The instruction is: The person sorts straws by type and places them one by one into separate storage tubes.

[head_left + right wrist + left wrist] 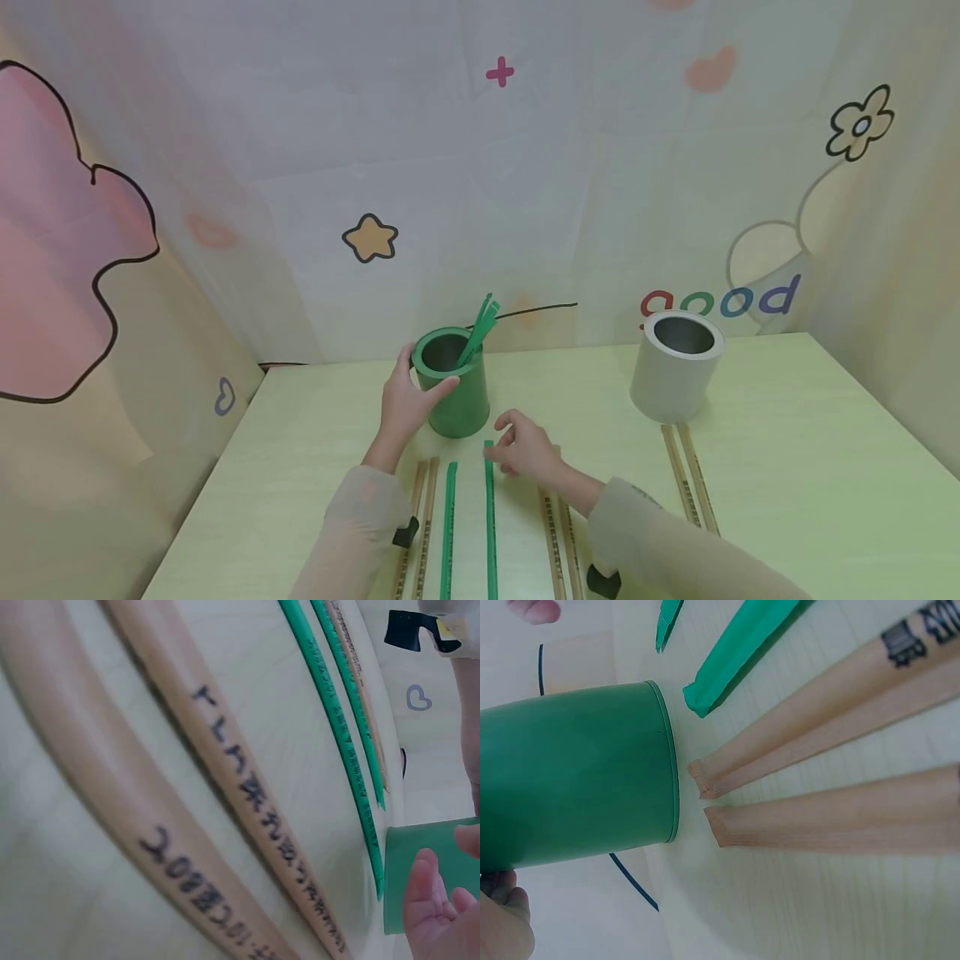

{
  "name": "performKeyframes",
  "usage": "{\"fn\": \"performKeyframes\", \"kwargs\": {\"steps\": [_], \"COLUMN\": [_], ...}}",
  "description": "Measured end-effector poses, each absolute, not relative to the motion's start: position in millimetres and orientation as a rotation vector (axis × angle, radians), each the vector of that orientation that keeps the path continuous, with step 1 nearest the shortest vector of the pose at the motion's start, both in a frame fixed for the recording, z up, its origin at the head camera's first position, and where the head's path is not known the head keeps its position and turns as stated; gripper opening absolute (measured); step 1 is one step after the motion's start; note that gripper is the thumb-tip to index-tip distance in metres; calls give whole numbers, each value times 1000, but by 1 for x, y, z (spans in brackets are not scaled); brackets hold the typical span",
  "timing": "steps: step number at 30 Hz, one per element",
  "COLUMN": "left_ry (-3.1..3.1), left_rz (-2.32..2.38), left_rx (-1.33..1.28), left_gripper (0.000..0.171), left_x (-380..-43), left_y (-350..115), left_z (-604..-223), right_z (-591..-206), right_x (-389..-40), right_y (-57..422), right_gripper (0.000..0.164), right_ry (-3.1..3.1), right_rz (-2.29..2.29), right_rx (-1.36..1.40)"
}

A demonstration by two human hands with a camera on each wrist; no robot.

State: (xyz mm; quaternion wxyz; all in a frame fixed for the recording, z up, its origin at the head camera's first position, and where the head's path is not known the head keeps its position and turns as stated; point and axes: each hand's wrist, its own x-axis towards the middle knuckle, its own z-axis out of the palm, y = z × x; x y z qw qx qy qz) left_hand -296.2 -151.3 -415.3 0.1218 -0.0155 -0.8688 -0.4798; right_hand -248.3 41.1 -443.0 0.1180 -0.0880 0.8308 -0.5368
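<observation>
My left hand (pixel 405 408) grips a green cylindrical cup (pixel 459 404), thumb along its near side and fingers at the rim. Several green-wrapped sticks (pixel 478 333) lean inside that cup. Just to the right, my right hand (pixel 528 450) hovers with loosely bent fingers by the far end of a green-wrapped stick (pixel 491 517); no stick shows between its fingers in the right wrist view. A second green-wrapped stick (pixel 448 525) lies to the left of the first. In the left wrist view, the cup stands close to the ends of two brown-wrapped sticks (pixel 817 720).
A white cup (pixel 671 379) stands at the right rear, with two brown-wrapped sticks (pixel 693 483) in front of it. Another brown-wrapped pair (pixel 553 542) lies under the right forearm. A printed curtain (pixel 450 167) hangs behind the pale table (pixel 787 450).
</observation>
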Motion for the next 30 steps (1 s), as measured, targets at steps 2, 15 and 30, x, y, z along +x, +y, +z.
{"fn": "performKeyframes", "kwargs": {"steps": [2, 15, 30], "left_ry": [-2533, -2534, -2533], "left_rz": [-1400, -1396, -1385], "left_rx": [-47, -57, -52], "left_gripper": [94, 92, 91], "left_x": [-296, -296, -297], "left_y": [-151, -152, -152], "left_z": [-415, -415, -415], "right_z": [-446, -461, -468], "right_x": [-246, -234, -239], "right_y": [42, 41, 39], "right_gripper": [35, 30, 23], "right_ry": [2425, 2434, 2526], "right_rz": [-1558, -1448, -1323], "right_rx": [-268, -338, -407]}}
